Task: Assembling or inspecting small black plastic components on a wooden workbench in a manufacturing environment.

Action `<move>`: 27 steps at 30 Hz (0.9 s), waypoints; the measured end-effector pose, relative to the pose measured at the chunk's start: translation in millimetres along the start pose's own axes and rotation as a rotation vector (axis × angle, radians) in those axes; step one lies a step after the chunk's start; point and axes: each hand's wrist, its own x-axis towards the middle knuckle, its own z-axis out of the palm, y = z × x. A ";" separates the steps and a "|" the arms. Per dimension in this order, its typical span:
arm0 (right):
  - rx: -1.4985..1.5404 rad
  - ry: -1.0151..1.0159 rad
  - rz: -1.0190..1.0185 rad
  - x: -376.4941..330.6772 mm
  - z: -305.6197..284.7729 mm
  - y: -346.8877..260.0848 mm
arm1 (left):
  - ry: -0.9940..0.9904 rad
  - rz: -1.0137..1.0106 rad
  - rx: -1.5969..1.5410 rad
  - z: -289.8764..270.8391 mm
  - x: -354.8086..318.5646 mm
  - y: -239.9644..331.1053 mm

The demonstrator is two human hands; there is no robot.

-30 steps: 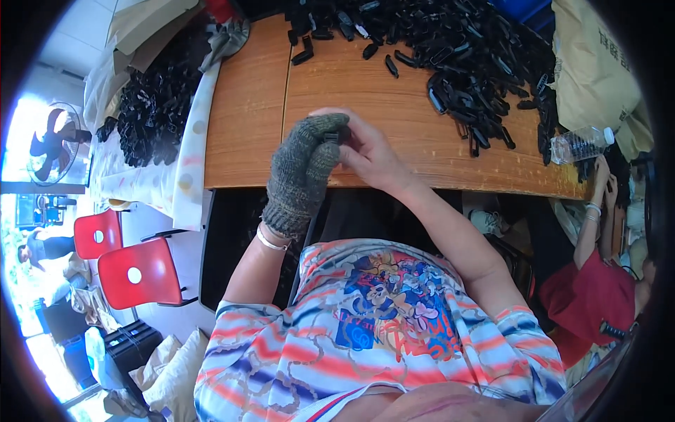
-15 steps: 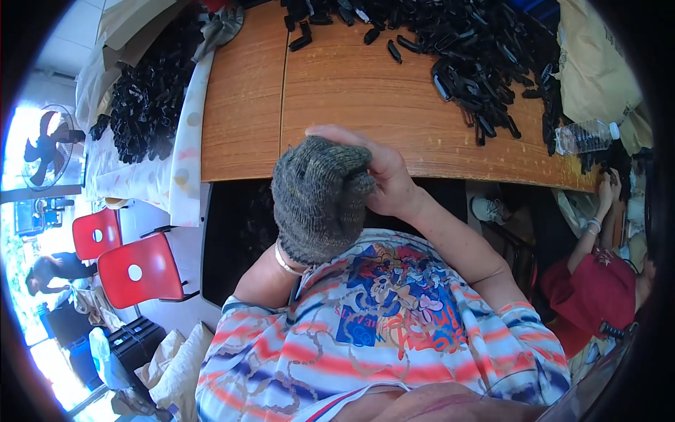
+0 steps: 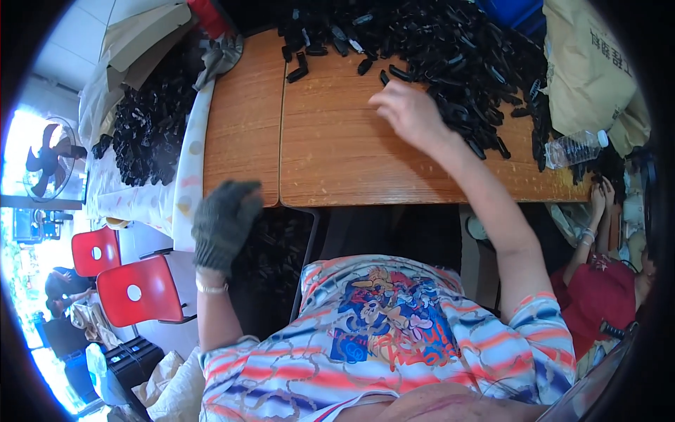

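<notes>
A dark grey-green knitted glove [image 3: 216,235] covers my left hand [image 3: 228,214], which hangs beside the table's near left edge, above a dark container of black parts [image 3: 271,246]. Its fingers bend toward the tabletop, and their inner side is hidden. My bare right hand [image 3: 413,116] reaches over the wooden table [image 3: 337,158], slightly blurred. Loosely bent, its fingers are a little apart, with nothing visible in them. Just beyond and to its right lies a large heap of small, elongated black plastic parts [image 3: 485,63]. A few loose black parts [image 3: 298,74] lie farther left.
Another heap of black parts [image 3: 151,133] covers a side table at left. A clear plastic bottle [image 3: 571,150] lies at the right edge near a brown paper sack [image 3: 587,70]. At far right, a person in red [image 3: 598,299] handles parts. Red chairs [image 3: 144,290] stand at left.
My hands have come apart from the glove at my chest. The gloved left hand moved left and down; the bare right hand let go and moved forward over the table toward the black parts.
</notes>
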 end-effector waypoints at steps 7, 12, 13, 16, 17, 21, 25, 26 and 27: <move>-0.257 -0.097 -0.143 48.8 -0.4 45.6 | 0.310 0.072 0.156 52.8 163.0 11.0; -0.335 -0.288 -0.178 60.7 -12.2 45.3 | 0.258 -0.050 0.260 69.5 228.1 17.1; -0.336 -0.287 -0.173 58.3 -10.5 47.6 | 0.230 -0.033 0.284 71.7 233.1 17.7; -0.315 -0.292 -0.116 51.0 -5.3 51.7 | 0.126 -0.097 0.181 69.0 226.0 23.8; -0.317 -0.283 -0.120 52.1 -5.5 52.0 | 0.232 0.024 0.076 82.4 223.4 2.6; -0.326 -0.277 -0.015 43.0 -5.9 49.1 | 0.097 -0.025 0.012 66.8 196.3 26.9; -0.107 -0.249 -0.008 36.4 -6.9 26.2 | -0.008 -0.039 -0.052 60.8 186.6 29.8; -0.068 -0.239 0.010 33.4 -2.0 20.8 | -0.001 -0.016 -0.049 62.7 185.4 26.5; -0.046 -0.219 0.036 28.7 2.9 15.7 | 0.001 -0.013 -0.048 65.0 185.1 25.9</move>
